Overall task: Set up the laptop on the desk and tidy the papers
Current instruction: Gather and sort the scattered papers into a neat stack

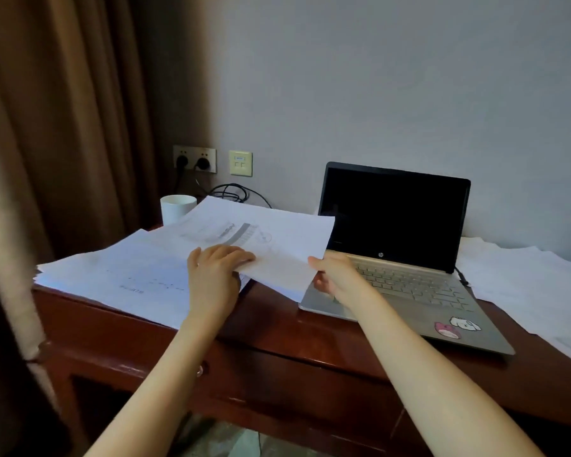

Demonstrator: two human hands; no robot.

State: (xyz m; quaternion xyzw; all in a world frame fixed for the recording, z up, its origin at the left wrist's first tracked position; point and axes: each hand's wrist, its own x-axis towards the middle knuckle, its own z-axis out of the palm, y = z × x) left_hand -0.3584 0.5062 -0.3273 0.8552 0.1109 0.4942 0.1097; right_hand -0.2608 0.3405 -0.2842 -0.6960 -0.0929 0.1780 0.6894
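Note:
A silver laptop stands open on the dark wooden desk, its screen black and two stickers on its palm rest. A white printed sheet is lifted above the desk's middle, its right corner over the laptop's left edge. My left hand pinches the sheet's near edge, fingers on top. My right hand grips the sheet's near right corner. A spread stack of papers covers the desk's left part under the sheet. More white papers lie to the right of the laptop.
A white mug stands at the back left, beside black cables that run to the wall sockets. A brown curtain hangs at the left. A cable plugs into the laptop's right side.

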